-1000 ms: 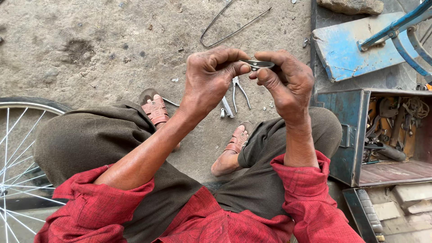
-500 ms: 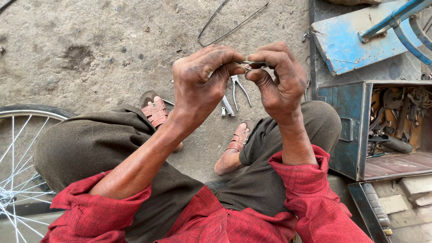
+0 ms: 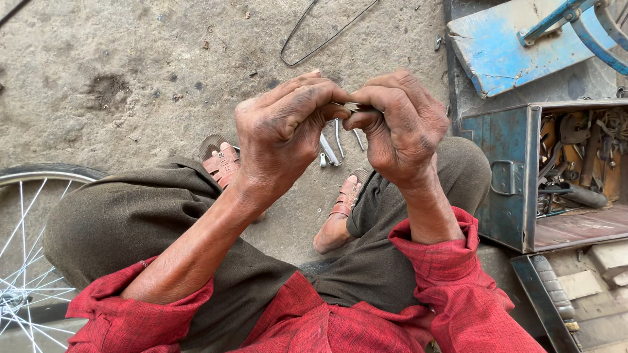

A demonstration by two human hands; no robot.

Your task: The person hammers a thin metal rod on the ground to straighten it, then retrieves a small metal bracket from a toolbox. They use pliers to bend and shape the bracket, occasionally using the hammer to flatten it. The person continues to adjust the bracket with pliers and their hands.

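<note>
Left hand: my left hand is curled shut, thumb and fingertips pinched on one end of a small metal part; I hold it high in front of me so that I can look straight down on it.
Right hand: my right hand meets the left knuckle to knuckle and is closed tight on the other end of the same piece, so each hand braces the other and the part cannot twist away.
Where the part is: between the two sets of fingertips, in the air above my knees, well clear of the ground.
How the part looks: only a short grey sliver shows in the gap between my thumbs; it seems thin, dull and metallic, and the rest is hidden, so I cannot tell its full shape.
Pliers: a pair of pliers lies on the concrete ground just below my hands, between my sandals, near enough to reach.
Wire: a bent loop of wire lies farther out on the ground.
Toolbox: the open blue metal toolbox stands at my right knee, its mouth turned to my right side.
Wheel: a spoked bicycle wheel rests by my left leg.
</note>
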